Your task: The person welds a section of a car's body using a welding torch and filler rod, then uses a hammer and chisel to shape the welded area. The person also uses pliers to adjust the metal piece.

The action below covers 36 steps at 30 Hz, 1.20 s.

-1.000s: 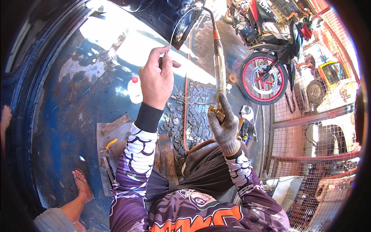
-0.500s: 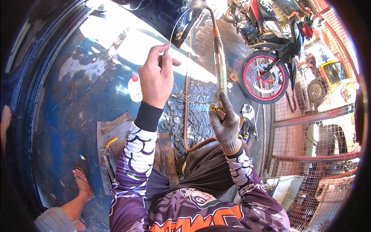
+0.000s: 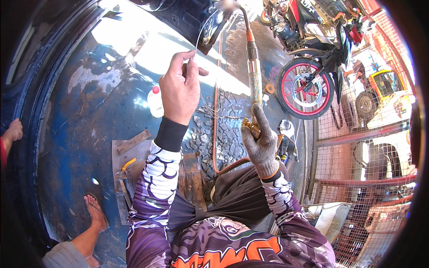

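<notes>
My bare left hand [image 3: 179, 91] is raised, its thumb and fingers pinching a thin metal wire rod [image 3: 198, 38]. The rod curves upward toward a dark vehicle part [image 3: 208, 33] at the top. In a grey knit glove, my right hand [image 3: 261, 145] wraps around the lower end of a gas welding torch [image 3: 254, 73], by its brass valve knob [image 3: 246, 123]. The torch points up, its bent neck reaching toward the rod's far end. A bright blur [image 3: 228, 5] covers the tip there, so what the rod and torch touch cannot be made out.
An orange-brown hose [image 3: 215, 138] runs along the cracked floor. A white bottle with a red cap [image 3: 156, 102] and a yellow-handled tool [image 3: 129, 164] are at left. Another person's hand [image 3: 15, 129] and foot [image 3: 94, 212] show farther left. A motorcycle [image 3: 308, 87] and mesh fence [image 3: 337, 156] stand right.
My hands, the rod and the torch stay almost still. At the far left, the other person's hand has come further into view, with a red sleeve edge now showing.
</notes>
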Motion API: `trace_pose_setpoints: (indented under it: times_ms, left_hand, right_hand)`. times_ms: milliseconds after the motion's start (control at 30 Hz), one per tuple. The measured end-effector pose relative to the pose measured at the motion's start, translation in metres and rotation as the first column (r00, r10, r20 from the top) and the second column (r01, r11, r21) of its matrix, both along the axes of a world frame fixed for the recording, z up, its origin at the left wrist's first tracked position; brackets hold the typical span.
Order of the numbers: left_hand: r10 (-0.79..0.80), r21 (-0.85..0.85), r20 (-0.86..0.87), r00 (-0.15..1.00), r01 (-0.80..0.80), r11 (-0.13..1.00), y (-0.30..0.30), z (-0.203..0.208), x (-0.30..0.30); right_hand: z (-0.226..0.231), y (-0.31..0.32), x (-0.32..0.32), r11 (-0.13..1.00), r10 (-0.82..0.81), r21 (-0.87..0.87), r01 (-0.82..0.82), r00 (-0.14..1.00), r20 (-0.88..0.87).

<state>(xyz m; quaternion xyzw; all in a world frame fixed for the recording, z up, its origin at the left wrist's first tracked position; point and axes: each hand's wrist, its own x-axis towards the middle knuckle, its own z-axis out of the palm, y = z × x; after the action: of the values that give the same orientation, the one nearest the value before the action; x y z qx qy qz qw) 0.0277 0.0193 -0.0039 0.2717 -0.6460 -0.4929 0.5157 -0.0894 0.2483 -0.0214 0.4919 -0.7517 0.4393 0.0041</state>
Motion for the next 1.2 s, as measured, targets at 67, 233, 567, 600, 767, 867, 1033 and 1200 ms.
trace_pose_setpoints:
  times_ms: [67, 233, 567, 600, 767, 867, 1033, 1200]
  left_hand:
    - [-0.001, 0.005, 0.004, 1.000, 0.000, 1.000, -0.0001, 0.0003, 0.0003]
    - [-0.009, 0.013, -0.012, 1.000, 0.009, 1.000, -0.0010, 0.0000, -0.0009]
    - [-0.006, 0.006, 0.003, 1.000, 0.006, 1.000, -0.0018, 0.0000, -0.0009]
    - [-0.006, 0.003, 0.007, 1.000, 0.006, 1.000, -0.0019, 0.0001, -0.0010]
    - [0.000, -0.018, -0.003, 1.000, 0.000, 1.000, -0.0022, -0.0002, -0.0014]
    - [-0.001, -0.017, -0.006, 1.000, 0.001, 1.000, -0.0026, -0.0005, -0.0019]
    - [-0.006, 0.002, -0.008, 1.000, 0.006, 1.000, -0.0027, -0.0005, -0.0023]
    - [-0.006, 0.011, -0.010, 1.000, 0.006, 1.000, -0.0024, 0.0005, -0.0020]
  right_hand:
    - [-0.0004, -0.0002, -0.0001, 1.000, -0.003, -0.004, 0.003, 1.000, -0.012]
    - [-0.0013, -0.0012, -0.0005, 1.000, 0.001, -0.012, -0.002, 1.000, -0.031]
    - [0.0007, -0.0008, 0.0011, 1.000, -0.006, -0.004, 0.006, 1.000, 0.026]
    - [0.0002, -0.0014, 0.0012, 1.000, -0.003, -0.017, 0.004, 1.000, 0.027]
    - [-0.0007, -0.0014, 0.0005, 1.000, 0.003, -0.029, -0.002, 1.000, 0.013]
    - [-0.0014, -0.0018, 0.0002, 0.999, 0.000, -0.037, 0.001, 1.000, 0.013]
    - [-0.0022, -0.0018, 0.0005, 0.999, 0.009, -0.050, -0.006, 0.998, 0.058]
    - [-0.0021, -0.0013, -0.0004, 0.999, 0.016, -0.043, -0.013, 0.998, 0.061]
